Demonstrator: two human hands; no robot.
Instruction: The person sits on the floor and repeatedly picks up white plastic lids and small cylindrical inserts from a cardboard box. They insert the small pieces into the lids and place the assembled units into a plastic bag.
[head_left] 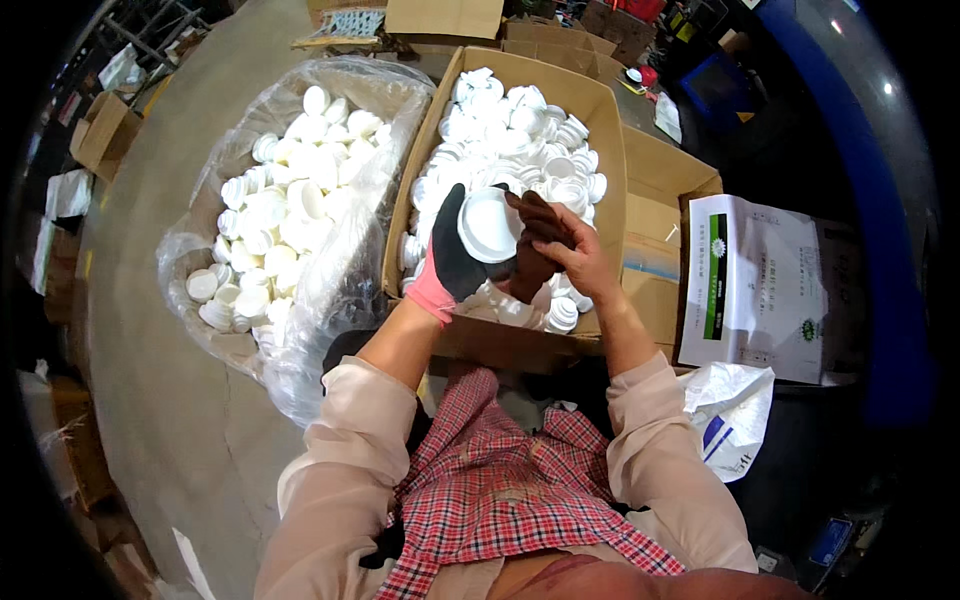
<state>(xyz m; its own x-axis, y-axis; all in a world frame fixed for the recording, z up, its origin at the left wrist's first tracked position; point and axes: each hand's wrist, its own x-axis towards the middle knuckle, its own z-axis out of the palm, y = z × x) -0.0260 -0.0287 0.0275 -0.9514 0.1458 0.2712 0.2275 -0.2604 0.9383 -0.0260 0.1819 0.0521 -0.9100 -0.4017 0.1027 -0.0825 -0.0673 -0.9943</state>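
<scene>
My left hand (452,262), in a black and pink glove, grips a round white plastic cap (489,226) by its side. The cap's flat face is turned up, over the middle of a cardboard box (612,150) full of white caps (500,125). My bare right hand (585,262) is closed on a dark brown piece (535,245) that looks like cloth, up against the right edge of the cap. Its exact kind is hard to tell. The fingertips of my right hand are partly hidden in its folds.
To the left, a box lined with clear plastic film (345,260) holds several cream-white caps (285,210). At right lie a flattened white printed carton (745,290) and a crumpled white bag (735,410). Open cardboard boxes (445,18) stand at the back.
</scene>
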